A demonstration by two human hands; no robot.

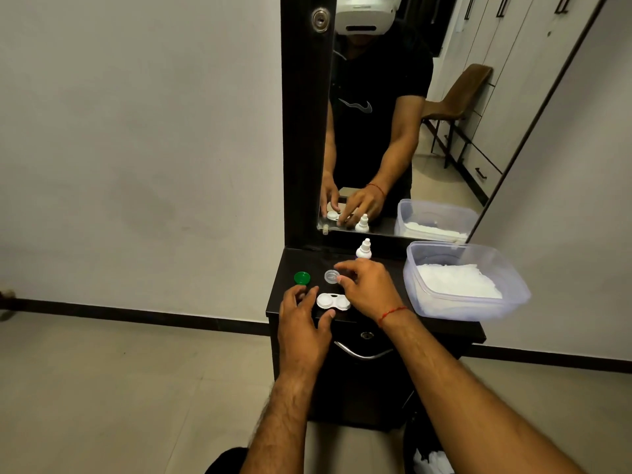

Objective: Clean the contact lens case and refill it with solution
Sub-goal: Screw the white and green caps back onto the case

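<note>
A white two-well contact lens case lies uncapped on the dark dresser top. Its green cap rests to the left, and a clear cap sits just behind the case. My right hand hovers over the case's right side, thumb and forefinger touching the clear cap's edge. My left hand is spread open beside the case's left end, holding nothing. A small white solution bottle stands upright behind my right hand, by the mirror.
A clear plastic tub holding white tissues fills the right part of the dresser top. A tall mirror rises behind. A drawer with a metal handle is below the top's front edge. Tiled floor lies to the left.
</note>
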